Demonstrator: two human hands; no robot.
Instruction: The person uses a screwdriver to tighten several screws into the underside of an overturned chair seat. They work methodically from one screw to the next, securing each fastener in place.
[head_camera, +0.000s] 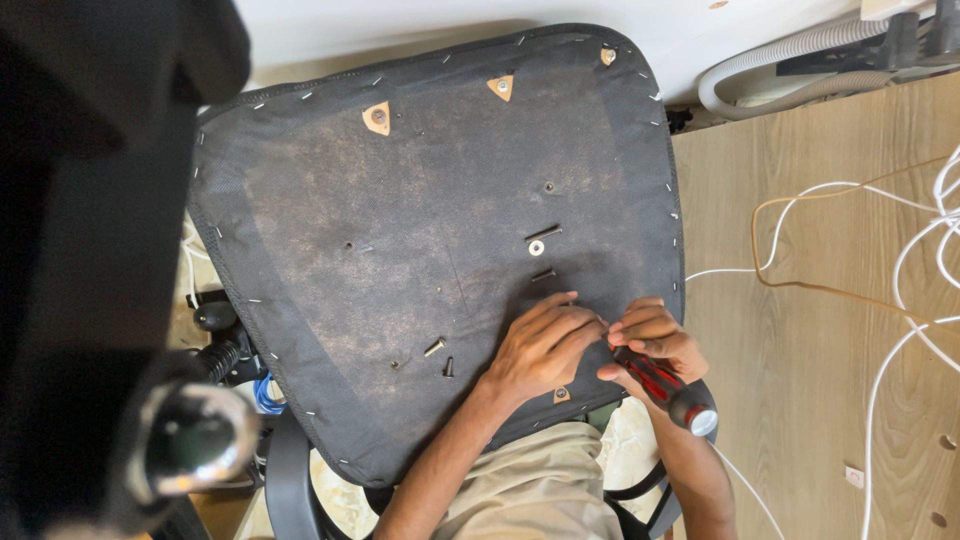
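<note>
Both my hands sit at the near right edge of the upturned seat base (400, 250), bare fabric open to the left. My right hand (652, 340) grips the red-black screwdriver (665, 388); left hand (545, 345) fingers curl at its tip, loose screws (543, 233) just beyond

Both forearms are bare, with no sleeves reaching the wrists; the left hand (545, 345) and right hand (655, 340) wear no gloves, rings or watch that can be seen; the fingers (575, 325) are uncovered; light beige trousers (545, 495) of plain cloth cover the lap
</note>
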